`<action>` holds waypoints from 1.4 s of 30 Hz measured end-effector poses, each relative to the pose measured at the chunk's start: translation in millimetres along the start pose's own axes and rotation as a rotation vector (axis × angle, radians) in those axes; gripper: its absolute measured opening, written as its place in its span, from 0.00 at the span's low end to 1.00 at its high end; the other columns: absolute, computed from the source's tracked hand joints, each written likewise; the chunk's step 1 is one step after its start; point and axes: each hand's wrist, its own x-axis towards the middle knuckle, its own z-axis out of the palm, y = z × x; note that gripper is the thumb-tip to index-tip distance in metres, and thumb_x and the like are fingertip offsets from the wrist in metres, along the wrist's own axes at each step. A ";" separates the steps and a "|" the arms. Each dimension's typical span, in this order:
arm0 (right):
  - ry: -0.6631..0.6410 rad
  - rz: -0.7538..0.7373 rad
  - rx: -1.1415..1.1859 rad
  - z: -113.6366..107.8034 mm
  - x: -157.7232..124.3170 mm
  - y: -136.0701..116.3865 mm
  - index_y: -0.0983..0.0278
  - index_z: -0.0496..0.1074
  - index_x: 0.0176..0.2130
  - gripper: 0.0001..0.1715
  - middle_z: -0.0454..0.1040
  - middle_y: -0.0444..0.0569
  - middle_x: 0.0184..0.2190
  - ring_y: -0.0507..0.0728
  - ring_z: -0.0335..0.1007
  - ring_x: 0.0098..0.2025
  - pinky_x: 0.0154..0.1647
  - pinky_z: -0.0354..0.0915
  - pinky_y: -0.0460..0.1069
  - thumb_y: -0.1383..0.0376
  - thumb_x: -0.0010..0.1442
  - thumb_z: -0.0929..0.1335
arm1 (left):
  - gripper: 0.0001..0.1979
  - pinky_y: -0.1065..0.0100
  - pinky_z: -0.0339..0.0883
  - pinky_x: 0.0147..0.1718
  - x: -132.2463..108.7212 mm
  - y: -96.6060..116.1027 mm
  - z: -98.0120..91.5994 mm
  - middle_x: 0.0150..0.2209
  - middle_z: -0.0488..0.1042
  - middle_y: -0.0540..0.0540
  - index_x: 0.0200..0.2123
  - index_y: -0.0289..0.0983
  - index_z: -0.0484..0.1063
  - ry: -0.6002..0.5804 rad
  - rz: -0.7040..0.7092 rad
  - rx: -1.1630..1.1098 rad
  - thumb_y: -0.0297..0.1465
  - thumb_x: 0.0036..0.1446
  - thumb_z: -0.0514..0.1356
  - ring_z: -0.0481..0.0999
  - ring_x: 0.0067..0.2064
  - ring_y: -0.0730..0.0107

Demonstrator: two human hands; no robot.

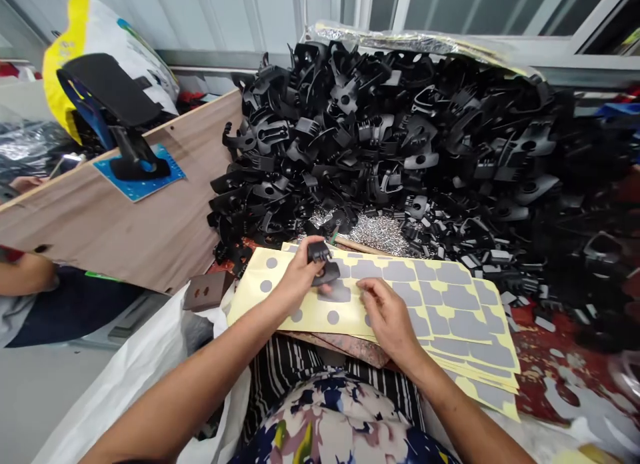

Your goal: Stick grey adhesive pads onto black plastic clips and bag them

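My left hand (300,275) is closed around a small black plastic holder part (327,273) with a comb-like end, held above the sticker sheets. Beneath both hands lie several yellow backing sheets (253,287) with grey die-cut stickers (457,297) and small grey dots. My right hand (387,311) is over the middle of the top sheet, thumb and forefinger pinched together beside a grey sticker. Whatever those fingertips hold is too small to make out.
Behind the sheets rises a large heap of black plastic parts (345,137), with small metal springs (377,232) at its foot. A slanted wooden board (165,217) carries a black stand (135,127). A brown block (207,291) is at left. Another person's arm (25,274) shows far left.
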 end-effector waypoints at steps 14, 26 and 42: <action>-0.528 0.073 0.259 -30.8 -9.0 -47.8 0.57 0.77 0.45 0.13 0.79 0.47 0.45 0.60 0.76 0.50 0.55 0.72 0.56 0.71 0.60 0.71 | 0.33 0.65 0.78 0.26 52.5 -20.2 5.2 0.36 0.70 0.50 0.57 0.45 0.65 -0.224 -0.233 -0.140 0.29 0.49 0.72 0.81 0.32 0.62; 0.108 0.059 0.225 -16.9 20.1 3.2 0.59 0.72 0.41 0.07 0.76 0.46 0.37 0.57 0.73 0.42 0.48 0.69 0.54 0.65 0.61 0.73 | 0.20 0.65 0.76 0.37 -15.3 -13.7 21.1 0.47 0.76 0.44 0.53 0.42 0.75 -0.175 -0.306 -0.607 0.44 0.62 0.67 0.77 0.41 0.64; 0.169 0.056 0.231 -4.7 17.8 5.2 0.59 0.73 0.39 0.04 0.74 0.46 0.36 0.57 0.72 0.41 0.46 0.69 0.53 0.64 0.63 0.72 | 0.20 0.63 0.78 0.30 -15.7 -17.4 24.7 0.50 0.74 0.41 0.55 0.44 0.72 -0.246 -0.285 -0.634 0.44 0.64 0.64 0.79 0.40 0.60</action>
